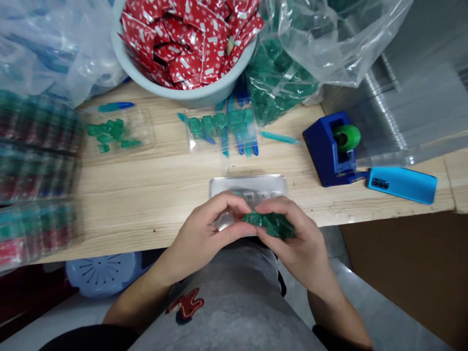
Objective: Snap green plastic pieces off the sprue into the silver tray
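Observation:
My left hand (204,229) pinches the near end of a small green translucent piece (253,217) between thumb and forefinger. Several more green translucent pieces (278,225) sit in my right hand (305,243), whose fingers curl round them; its thumb and forefinger meet the left fingertips. Just behind and beneath both hands lies a clear plastic tray (248,182) with moulded compartments, partly covered by the hands. Farther back, a clear tray (192,146) holds a row of green cubes (220,121). Blue and teal pen-like sticks (224,141) lie around and under it.
A pale blue tub (190,97) is full of red printed packets (186,63). Bagged green pieces (278,83) stand beside it. Filled clear packs (36,170) are stacked left, near loose green cubes (106,130). On the right are a blue tape dispenser (321,151) and a phone (405,185).

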A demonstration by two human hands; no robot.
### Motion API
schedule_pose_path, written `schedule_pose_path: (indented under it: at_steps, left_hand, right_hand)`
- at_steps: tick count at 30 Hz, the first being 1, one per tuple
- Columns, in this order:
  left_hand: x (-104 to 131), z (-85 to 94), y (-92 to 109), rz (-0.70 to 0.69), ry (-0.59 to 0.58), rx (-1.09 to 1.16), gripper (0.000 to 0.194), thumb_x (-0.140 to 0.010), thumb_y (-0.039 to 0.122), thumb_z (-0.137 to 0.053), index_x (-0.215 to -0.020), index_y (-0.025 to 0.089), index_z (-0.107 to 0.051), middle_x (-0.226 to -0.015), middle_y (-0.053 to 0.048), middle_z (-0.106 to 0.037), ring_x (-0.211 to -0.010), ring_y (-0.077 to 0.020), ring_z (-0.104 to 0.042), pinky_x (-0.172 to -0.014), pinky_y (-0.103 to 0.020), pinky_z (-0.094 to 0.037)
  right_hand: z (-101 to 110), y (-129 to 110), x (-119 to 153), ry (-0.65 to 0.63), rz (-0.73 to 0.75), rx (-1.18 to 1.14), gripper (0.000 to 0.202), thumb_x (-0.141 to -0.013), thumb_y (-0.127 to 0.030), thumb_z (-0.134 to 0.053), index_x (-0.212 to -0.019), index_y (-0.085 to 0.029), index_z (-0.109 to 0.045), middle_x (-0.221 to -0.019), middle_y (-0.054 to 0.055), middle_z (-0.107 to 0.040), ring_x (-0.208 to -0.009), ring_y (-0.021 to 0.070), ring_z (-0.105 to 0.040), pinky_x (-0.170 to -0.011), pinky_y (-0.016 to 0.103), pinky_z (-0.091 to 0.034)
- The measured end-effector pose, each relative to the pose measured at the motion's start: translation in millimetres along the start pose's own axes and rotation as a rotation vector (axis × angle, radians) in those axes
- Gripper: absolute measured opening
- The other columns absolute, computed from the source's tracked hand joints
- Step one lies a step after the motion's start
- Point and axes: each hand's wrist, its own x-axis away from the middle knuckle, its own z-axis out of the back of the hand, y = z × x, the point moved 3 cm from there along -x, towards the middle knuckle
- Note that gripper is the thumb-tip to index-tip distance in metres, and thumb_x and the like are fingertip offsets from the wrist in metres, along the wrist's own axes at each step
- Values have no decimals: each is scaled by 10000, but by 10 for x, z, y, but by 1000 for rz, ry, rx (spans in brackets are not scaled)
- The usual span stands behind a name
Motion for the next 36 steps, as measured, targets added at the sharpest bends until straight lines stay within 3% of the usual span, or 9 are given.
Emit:
schedule_pose_path:
  at_steps: [4,8,12,17,22,25,29,34,36]
  left_hand:
    - [-7,8,-40,36,44,69,83,-832,253,-719,-852,202,-657,-801,7,-691,-727,-110,-674,-651,-195,-563]
    - [-30,49,-117,115,45,391,189,-880,368,-679,-1004,227,-700,-850,-23,-732,-701,-137,-716,-689,-269,-622]
    - [-49,40,-142,204,6,599,161,-861,373,-707,-949,239,-695,-875,-16,-739,-712,-140,-729,-698,-279,-633]
    - [0,9,-135,164,80,480,150,-879,379,-682,-956,250,-679,-908,-7,-733,-854,-141,-709,-761,-265,-609]
    - [85,11,-136,66,138,306,102,-907,242,-657,-999,274,-687,-990,16,-730,-907,-92,-687,-809,-185,-562]
    - [100,-27,-124,35,187,317,67,-909,234,-653,-965,262,-676,-992,13,-724,-935,-99,-683,-835,-204,-564]
    - [57,-109,-116,55,184,448,74,-911,299,-648,-909,226,-641,-911,6,-707,-792,-101,-692,-768,-243,-608]
    - [-3,77,-122,-12,405,507,94,-876,308,-699,-904,245,-635,-895,43,-676,-776,-65,-672,-823,-210,-602]
    - [-12,142,-121,8,402,519,123,-850,321,-728,-904,250,-644,-882,51,-677,-685,-45,-648,-744,-177,-604]
  right_hand:
    - [-20,22,3,-23,34,-5,197,-883,-167,-647,-1049,-253,-585,-980,-5,-682,-908,123,-658,-789,240,-544]
    - [32,31,-2,77,-46,13,144,-877,-145,-632,-977,-245,-604,-895,-15,-681,-818,120,-655,-734,243,-534]
    - [48,-21,15,132,12,-4,160,-880,-95,-599,-944,-241,-616,-905,-6,-670,-843,122,-646,-755,258,-531]
    - [-41,-117,1,119,118,43,145,-880,-138,-649,-988,-228,-611,-931,23,-667,-867,128,-635,-765,271,-536]
    - [-68,-138,-22,93,123,109,108,-902,-104,-587,-925,-209,-581,-871,24,-625,-841,124,-618,-733,261,-522]
    - [-55,-126,-16,80,104,66,124,-894,-93,-573,-898,-217,-559,-833,7,-605,-787,120,-599,-686,257,-505]
    - [-44,-120,23,105,82,33,149,-867,-74,-572,-848,-214,-525,-788,-15,-559,-708,95,-553,-636,232,-466]
    - [71,2,166,265,-52,-28,132,-868,-98,-569,-817,-214,-533,-728,-35,-538,-647,84,-517,-593,217,-421]
    - [174,108,229,388,-142,3,99,-884,-154,-592,-811,-214,-564,-706,-39,-552,-599,81,-499,-555,217,-400]
